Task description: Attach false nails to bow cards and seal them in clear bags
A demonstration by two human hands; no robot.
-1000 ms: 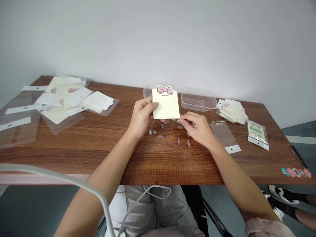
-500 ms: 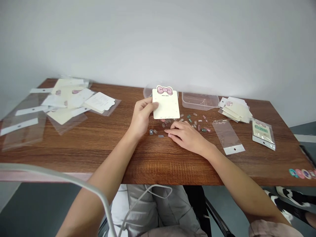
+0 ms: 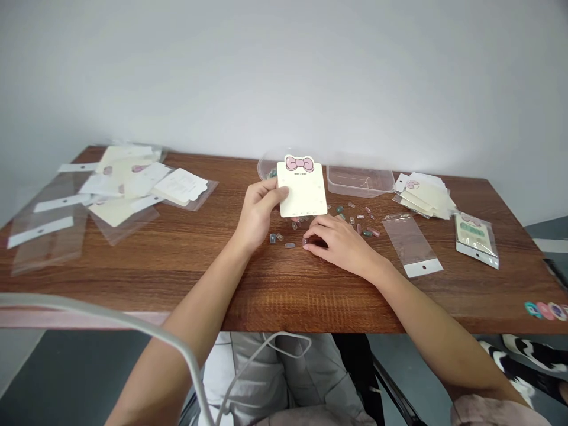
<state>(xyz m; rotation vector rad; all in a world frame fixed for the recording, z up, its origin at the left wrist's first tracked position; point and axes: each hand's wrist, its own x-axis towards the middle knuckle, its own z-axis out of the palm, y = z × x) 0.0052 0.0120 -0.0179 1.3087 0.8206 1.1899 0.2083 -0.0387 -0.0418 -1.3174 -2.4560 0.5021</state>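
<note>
My left hand (image 3: 261,210) pinches a cream card (image 3: 306,192) with a pink bow on top, thumb on its front, held upright above the table. Low on the wooden table, my right hand (image 3: 335,239) has thumb and index finger closed together. A small dark press-on nail (image 3: 305,241) shows between those fingertips, partly hidden. Around this hand lie several loose press-on nails (image 3: 367,233) in green, pink and clear tones. A pale nail (image 3: 290,245) and a grey-blue one (image 3: 272,238) rest just left of it.
Behind the card is a clear round container (image 3: 266,163), beside a clear rectangular box (image 3: 359,183). Cards and plastic sleeves (image 3: 55,228) spread over the left side. To the right are an open sleeve (image 3: 410,242), stacked cards (image 3: 428,198) and a packed nail set (image 3: 477,239). A white cable (image 3: 133,325) crosses the front.
My right hand's thumb and index finger have come together on a small dark nail at the tabletop. My left hand still holds the card, with little movement.
</note>
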